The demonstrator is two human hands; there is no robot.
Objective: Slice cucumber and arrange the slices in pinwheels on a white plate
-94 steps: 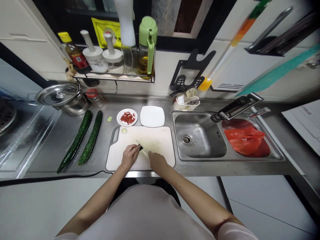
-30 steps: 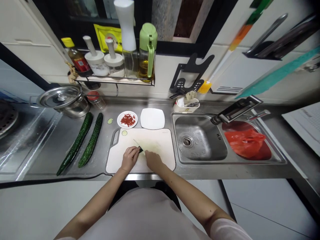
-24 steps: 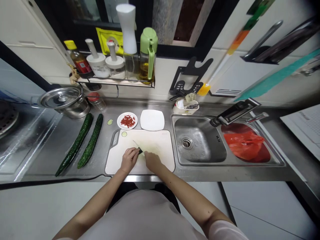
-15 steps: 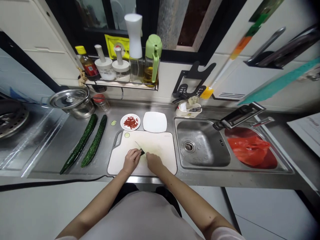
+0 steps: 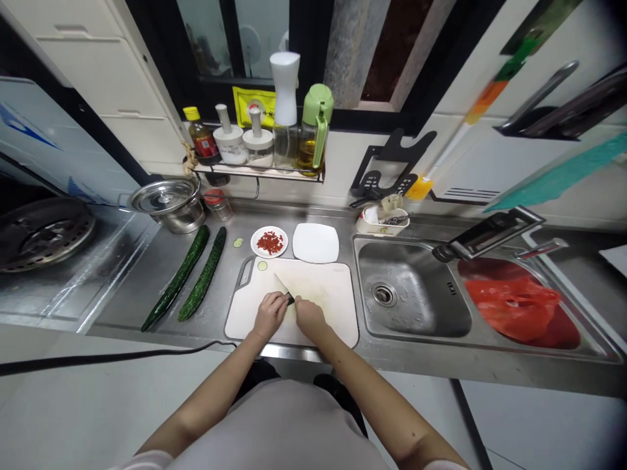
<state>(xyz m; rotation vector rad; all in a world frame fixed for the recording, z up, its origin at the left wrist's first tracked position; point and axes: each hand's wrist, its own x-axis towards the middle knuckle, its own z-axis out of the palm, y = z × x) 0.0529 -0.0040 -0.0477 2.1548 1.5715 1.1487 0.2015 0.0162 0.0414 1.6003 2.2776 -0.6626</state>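
Observation:
On the white cutting board (image 5: 337, 300), my right hand (image 5: 311, 318) is closed round the handle of a knife (image 5: 281, 283), whose thin blade points away to the left. My left hand (image 5: 270, 316) has its fingers pinched on a small dark green piece of cucumber (image 5: 290, 300) beside the blade; the fingers hide part of it. A pale cucumber slice (image 5: 262, 266) lies at the board's upper left. Two whole cucumbers (image 5: 177, 281) (image 5: 204, 277) rest on the steel counter to the left.
Behind the board are a plate of small red pieces (image 5: 270, 243), a white square plate (image 5: 316, 243) and green scraps (image 5: 238, 242). A lidded steel pot (image 5: 169, 202) stands at left. To the right is the sink (image 5: 416, 294); a shelf of bottles (image 5: 259, 171) hangs above.
The view has swung left, so everything sits further right in the picture. Both hands stay at the same place on the board, and more of the knife blade shows.

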